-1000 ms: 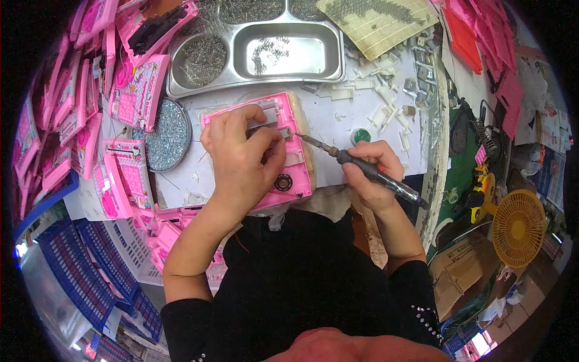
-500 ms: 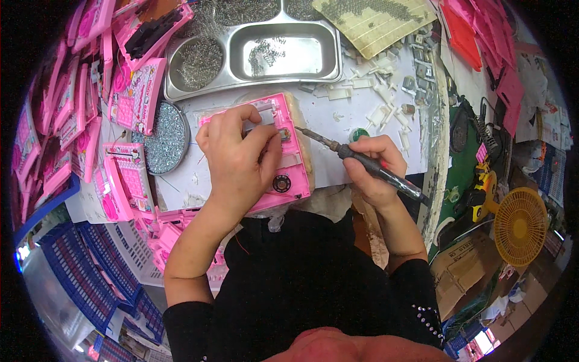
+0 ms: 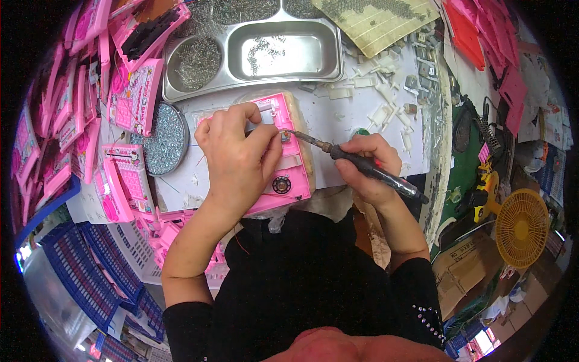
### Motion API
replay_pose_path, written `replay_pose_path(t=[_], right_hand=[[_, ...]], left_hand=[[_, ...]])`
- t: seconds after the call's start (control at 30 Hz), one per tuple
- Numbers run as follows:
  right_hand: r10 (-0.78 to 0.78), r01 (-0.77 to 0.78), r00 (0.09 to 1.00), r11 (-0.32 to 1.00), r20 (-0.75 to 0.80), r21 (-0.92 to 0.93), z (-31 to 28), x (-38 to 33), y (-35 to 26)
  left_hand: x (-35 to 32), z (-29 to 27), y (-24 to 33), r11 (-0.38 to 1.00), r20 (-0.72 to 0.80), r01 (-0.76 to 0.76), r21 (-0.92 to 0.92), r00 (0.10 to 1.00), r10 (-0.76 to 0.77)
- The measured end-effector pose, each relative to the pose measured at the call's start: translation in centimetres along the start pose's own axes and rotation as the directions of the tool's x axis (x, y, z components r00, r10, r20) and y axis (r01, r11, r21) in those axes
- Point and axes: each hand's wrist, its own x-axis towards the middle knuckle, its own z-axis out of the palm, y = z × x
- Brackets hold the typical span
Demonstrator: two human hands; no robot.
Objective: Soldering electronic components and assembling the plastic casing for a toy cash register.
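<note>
A pink plastic toy housing (image 3: 292,177) lies in front of me on a padded block, with a round black speaker-like part (image 3: 281,184) near its lower edge. My left hand (image 3: 238,148) rests over the housing's left part, thumb and fingers pinched together near a small metallic part (image 3: 284,136); what they hold is hidden. In my right hand (image 3: 371,168) is a dark-handled soldering iron (image 3: 377,172), held like a pen. Its tip points left and reaches that small part, seemingly touching it.
A metal compartment tray (image 3: 283,78) of small springs stands behind the housing, beside a round dish of screws (image 3: 163,142). White plastic pieces (image 3: 380,114) lie to the right. Pink housings (image 3: 129,99) crowd the left. A yellow fan (image 3: 522,228) stands far right.
My right hand has moved slightly left, bringing the soldering iron's tip from the housing's right edge onto the small metallic part. The left hand stays nearly still.
</note>
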Motion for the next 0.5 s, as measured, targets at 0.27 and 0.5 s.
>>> replay_pose_path(t=[0.27,0.5], right_hand=[[0.057,-0.057,0.998,0.998,0.010,-0.014,0.04,0.08,-0.44],[-0.110,0.118,0.991,0.987,0.081,-0.107,-0.27,0.90,-0.21]], left_hand=[[-0.02,0.14,-0.01,1.000,-0.011,-0.003,0.002,1.000,0.003],[-0.26,0.62,-0.10,1.000,-0.038,-0.015,0.001,0.999,0.015]])
